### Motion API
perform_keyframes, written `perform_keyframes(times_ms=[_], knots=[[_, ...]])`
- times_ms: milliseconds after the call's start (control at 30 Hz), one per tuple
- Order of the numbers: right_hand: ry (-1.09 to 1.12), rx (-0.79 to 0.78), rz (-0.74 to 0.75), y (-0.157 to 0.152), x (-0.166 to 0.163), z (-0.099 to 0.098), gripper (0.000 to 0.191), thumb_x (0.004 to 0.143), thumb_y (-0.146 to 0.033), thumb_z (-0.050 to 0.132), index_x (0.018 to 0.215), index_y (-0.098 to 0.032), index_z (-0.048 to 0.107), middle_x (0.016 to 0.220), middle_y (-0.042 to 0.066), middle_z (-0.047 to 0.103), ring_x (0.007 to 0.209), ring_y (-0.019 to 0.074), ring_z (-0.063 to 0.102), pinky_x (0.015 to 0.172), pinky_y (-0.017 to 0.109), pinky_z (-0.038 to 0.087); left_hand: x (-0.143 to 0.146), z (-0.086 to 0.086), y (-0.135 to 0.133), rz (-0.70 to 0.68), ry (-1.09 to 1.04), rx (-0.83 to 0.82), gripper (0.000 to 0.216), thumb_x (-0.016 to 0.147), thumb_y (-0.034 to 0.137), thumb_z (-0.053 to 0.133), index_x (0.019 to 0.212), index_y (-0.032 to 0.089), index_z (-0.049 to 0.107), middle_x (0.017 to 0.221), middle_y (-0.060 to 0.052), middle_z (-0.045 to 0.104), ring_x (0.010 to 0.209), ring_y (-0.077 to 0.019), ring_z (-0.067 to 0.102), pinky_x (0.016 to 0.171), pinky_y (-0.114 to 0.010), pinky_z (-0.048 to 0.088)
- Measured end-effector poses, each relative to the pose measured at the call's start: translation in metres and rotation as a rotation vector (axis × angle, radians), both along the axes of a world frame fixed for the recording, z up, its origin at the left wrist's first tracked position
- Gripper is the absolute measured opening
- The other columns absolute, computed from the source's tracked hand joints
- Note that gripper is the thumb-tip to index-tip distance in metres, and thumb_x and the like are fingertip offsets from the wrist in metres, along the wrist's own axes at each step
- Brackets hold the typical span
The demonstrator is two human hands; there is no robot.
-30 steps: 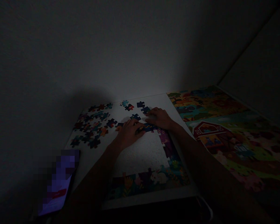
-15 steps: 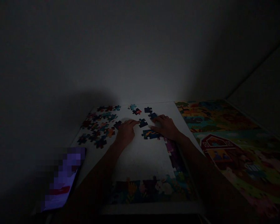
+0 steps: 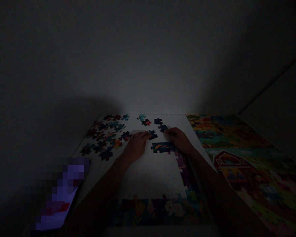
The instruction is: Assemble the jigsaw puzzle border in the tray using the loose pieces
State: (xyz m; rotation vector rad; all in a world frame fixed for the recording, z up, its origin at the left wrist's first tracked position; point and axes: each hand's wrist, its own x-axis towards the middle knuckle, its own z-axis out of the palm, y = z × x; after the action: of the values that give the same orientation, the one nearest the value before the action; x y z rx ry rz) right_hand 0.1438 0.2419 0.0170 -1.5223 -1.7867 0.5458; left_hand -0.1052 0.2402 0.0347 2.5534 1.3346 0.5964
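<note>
In dim light a white board [image 3: 150, 171] carries a partly built jigsaw. Joined pieces run along its near edge [image 3: 160, 209] and up its right side [image 3: 183, 168]. My left hand [image 3: 135, 144] lies on the board, its fingertips touching a dark loose piece [image 3: 152, 134]. My right hand [image 3: 179, 140] rests palm down beside a short joined strip of blue pieces [image 3: 162, 147], fingers stretched toward another loose piece [image 3: 163, 127]. Neither hand is lifting anything.
Several loose pieces [image 3: 104, 135] are scattered at the board's far left, a few more [image 3: 148, 120] at the far edge. A colourful farm picture sheet [image 3: 239, 154] lies to the right. A lit phone screen [image 3: 61, 197] sits at the near left. A plain wall stands behind.
My left hand has come off the blue strip and shifted left to a single loose piece. The view has tilted up, so everything sits lower in the frame.
</note>
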Motion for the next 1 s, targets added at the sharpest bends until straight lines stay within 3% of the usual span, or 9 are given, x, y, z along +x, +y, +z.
perform_keyframes(times_ms=[133,300,500,600,733,833,1000], knots=[[0.033,-0.018,-0.014,0.000,0.000,0.000,0.028,0.073,-0.011,0.052,0.094,-0.021,0.069,0.096,0.005,0.067,0.092,0.0213,0.063,0.088,0.037,0.048,0.000,0.002,-0.001,0.034,0.013,0.010,0.036,0.088,0.007,0.044,0.112,0.021,0.066,0.133,-0.008,0.060,0.125,-0.0234,0.052,0.109,-0.046,0.038],[0.051,-0.044,-0.025,0.000,-0.001,0.002,0.027,0.073,-0.012,0.053,0.094,-0.020,0.069,0.097,0.005,0.068,0.092,0.0209,0.063,0.089,0.037,0.048,0.000,0.008,-0.002,0.007,0.044,0.005,0.038,0.089,0.017,0.053,0.127,0.023,0.057,0.131,-0.005,0.060,0.124,-0.0214,0.051,0.109,-0.040,0.038],[0.034,-0.037,-0.027,-0.001,-0.001,0.003,0.025,0.075,-0.013,0.054,0.094,-0.021,0.069,0.097,0.005,0.067,0.092,0.0214,0.063,0.087,0.037,0.048,0.000,0.010,0.000,0.086,0.078,0.013,0.036,0.092,0.038,0.056,0.122,0.018,0.061,0.112,-0.011,0.065,0.111,-0.0295,0.055,0.098,-0.048,0.042],[0.026,-0.032,-0.026,-0.001,-0.001,0.002,0.024,0.076,-0.014,0.054,0.093,-0.021,0.069,0.097,0.005,0.068,0.092,0.0211,0.063,0.086,0.036,0.048,-0.004,0.011,0.003,0.082,0.077,0.022,0.032,0.095,0.024,0.046,0.124,0.021,0.060,0.118,-0.009,0.063,0.115,-0.0264,0.053,0.100,-0.045,0.041],[0.020,-0.019,-0.013,0.000,-0.001,0.001,0.025,0.075,-0.013,0.054,0.093,-0.021,0.070,0.097,0.005,0.068,0.092,0.0210,0.063,0.087,0.036,0.048,-0.009,0.011,0.004,-0.056,0.086,-0.029,0.056,0.085,0.006,0.045,0.136,0.028,0.051,0.142,-0.004,0.050,0.131,-0.0217,0.042,0.109,-0.043,0.033],[0.034,-0.024,-0.023,0.000,-0.001,0.001,0.025,0.076,-0.014,0.054,0.094,-0.022,0.070,0.097,0.005,0.068,0.092,0.0214,0.063,0.086,0.037,0.049,-0.009,0.010,0.003,-0.103,0.102,-0.061,0.055,0.087,0.010,0.047,0.139,0.029,0.048,0.138,-0.002,0.055,0.127,-0.0198,0.047,0.110,-0.041,0.033],[0.028,-0.026,-0.016,0.000,0.000,0.001,0.025,0.077,-0.015,0.053,0.095,-0.021,0.070,0.100,0.006,0.068,0.096,0.0228,0.063,0.090,0.039,0.048,-0.010,0.012,0.004,0.016,0.120,-0.054,0.048,0.093,0.031,0.050,0.140,0.020,0.048,0.124,-0.012,0.061,0.115,-0.0292,0.055,0.100,-0.049,0.042]])
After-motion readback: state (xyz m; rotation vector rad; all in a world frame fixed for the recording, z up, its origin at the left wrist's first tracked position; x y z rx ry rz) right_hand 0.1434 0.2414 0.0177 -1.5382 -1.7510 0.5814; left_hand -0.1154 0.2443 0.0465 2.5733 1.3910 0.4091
